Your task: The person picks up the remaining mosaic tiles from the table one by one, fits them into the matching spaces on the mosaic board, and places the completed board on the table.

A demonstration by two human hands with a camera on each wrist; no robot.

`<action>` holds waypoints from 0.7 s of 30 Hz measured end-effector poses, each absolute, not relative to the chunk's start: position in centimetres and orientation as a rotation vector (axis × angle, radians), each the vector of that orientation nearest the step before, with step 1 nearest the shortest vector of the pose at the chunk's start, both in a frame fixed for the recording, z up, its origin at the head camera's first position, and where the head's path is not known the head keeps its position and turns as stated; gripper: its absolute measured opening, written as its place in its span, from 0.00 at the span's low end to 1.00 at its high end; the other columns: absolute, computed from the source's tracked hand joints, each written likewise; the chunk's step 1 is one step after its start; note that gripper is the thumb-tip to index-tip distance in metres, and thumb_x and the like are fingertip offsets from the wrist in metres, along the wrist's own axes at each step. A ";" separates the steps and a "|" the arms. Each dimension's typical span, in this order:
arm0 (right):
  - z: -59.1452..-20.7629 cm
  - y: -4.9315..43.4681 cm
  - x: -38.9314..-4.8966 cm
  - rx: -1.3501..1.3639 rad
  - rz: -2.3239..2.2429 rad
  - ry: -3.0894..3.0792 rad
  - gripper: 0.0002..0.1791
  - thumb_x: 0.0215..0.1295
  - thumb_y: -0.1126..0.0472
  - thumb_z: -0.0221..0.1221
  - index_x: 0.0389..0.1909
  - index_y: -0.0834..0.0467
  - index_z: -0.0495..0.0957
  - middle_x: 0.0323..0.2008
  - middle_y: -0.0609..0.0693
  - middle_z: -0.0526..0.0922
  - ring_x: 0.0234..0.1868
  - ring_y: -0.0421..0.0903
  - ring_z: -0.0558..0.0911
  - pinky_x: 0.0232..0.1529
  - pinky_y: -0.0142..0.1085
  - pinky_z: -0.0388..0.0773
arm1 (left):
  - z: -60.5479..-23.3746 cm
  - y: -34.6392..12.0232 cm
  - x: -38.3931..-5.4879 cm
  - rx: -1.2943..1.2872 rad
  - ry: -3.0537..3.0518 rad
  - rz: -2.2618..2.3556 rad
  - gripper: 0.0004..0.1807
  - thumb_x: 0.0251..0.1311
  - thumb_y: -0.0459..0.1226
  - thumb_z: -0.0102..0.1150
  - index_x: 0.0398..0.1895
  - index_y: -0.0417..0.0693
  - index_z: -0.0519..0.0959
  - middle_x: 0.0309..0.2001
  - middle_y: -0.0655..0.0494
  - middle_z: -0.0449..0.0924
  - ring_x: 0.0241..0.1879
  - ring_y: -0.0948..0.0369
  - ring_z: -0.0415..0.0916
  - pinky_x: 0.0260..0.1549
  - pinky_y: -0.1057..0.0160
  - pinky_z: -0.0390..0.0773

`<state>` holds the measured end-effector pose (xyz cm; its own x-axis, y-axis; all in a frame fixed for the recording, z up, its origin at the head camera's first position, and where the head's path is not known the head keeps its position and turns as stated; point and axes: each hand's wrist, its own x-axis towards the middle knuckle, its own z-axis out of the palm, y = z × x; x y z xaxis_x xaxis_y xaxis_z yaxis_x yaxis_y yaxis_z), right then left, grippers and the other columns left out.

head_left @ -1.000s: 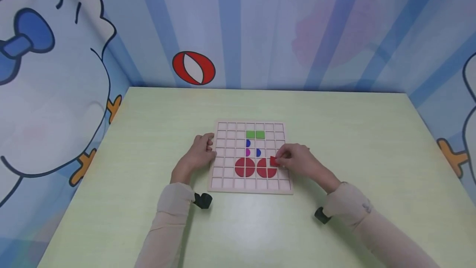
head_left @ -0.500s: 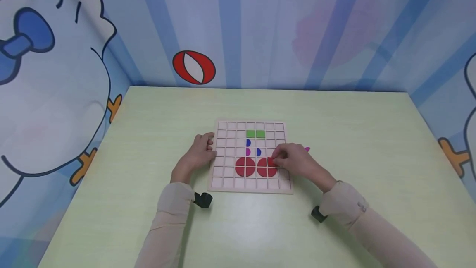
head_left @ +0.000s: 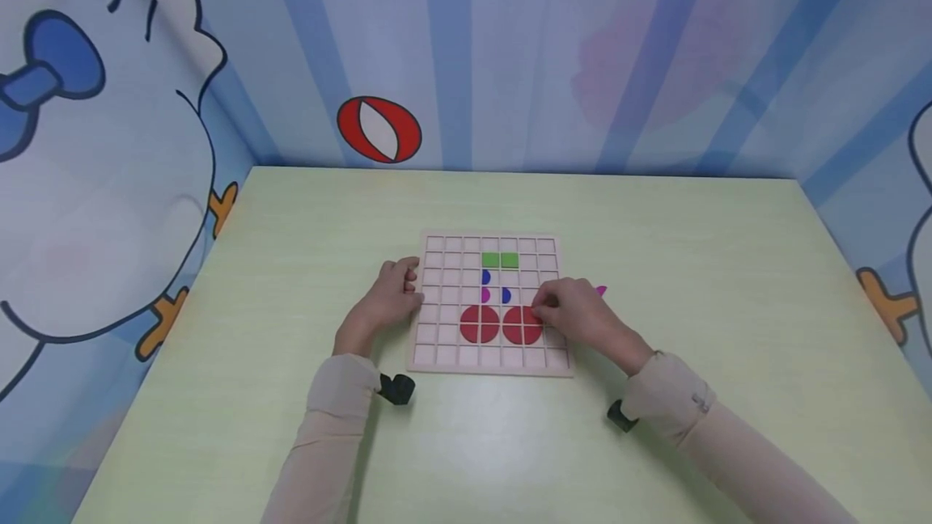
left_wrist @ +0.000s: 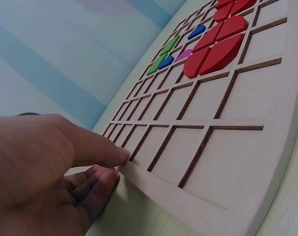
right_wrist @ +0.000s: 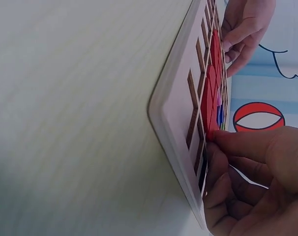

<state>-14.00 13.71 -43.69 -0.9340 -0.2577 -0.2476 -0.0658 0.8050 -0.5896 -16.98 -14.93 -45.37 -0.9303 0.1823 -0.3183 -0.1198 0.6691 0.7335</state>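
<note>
A pale wooden grid board (head_left: pixel 491 373) lies on the table between my hands. My left hand (head_left: pixel 389 297) holds its left edge; in the left wrist view one digit rests on the rim and the other fingers are beside it. My right hand (head_left: pixel 582 315) pinches a red quarter-circle piece (head_left: pixel 527 313) at the upper right of the right-hand red circle, its fingertips right at the grid. A second circle of red quarter pieces (head_left: pixel 471 334) sits to its left. Above are two green squares (head_left: pixel 491 260), two blue half-circles (head_left: pixel 486 276) and a magenta half-circle (head_left: pixel 485 295).
A magenta piece (head_left: pixel 602 291) shows just beyond my right hand, mostly hidden by it. The light green table (head_left: pixel 328 209) ends at a wall (head_left: pixel 510 63) with blue stripes and cartoon figures. Dark wrist cameras (head_left: pixel 397 389) hang from both sleeves.
The red quarter piece, tilted above the board a second ago, now lies flat in its cell, rounding off the right-hand circle. My right hand has shifted slightly left; the left stays put.
</note>
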 end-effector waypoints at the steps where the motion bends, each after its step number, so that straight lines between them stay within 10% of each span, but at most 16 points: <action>1: -43.7 13.7 -14.0 -0.258 -0.856 2.678 0.05 0.62 0.59 0.62 0.37 0.56 0.82 0.32 0.48 0.82 0.33 0.45 0.76 0.36 0.33 0.75 | -45.4 -14.9 -17.0 0.049 2.520 1.143 0.34 0.61 0.29 0.49 0.72 0.39 0.53 0.52 0.49 0.58 0.48 0.58 0.59 0.46 0.61 0.65; 21: -43.4 14.2 -13.8 -0.264 -0.857 2.635 0.12 0.63 0.58 0.61 0.46 0.57 0.82 0.39 0.50 0.82 0.38 0.45 0.76 0.39 0.34 0.76 | -45.0 -14.9 -16.9 0.055 2.525 1.152 0.34 0.60 0.28 0.49 0.71 0.38 0.54 0.51 0.49 0.58 0.48 0.58 0.60 0.47 0.61 0.64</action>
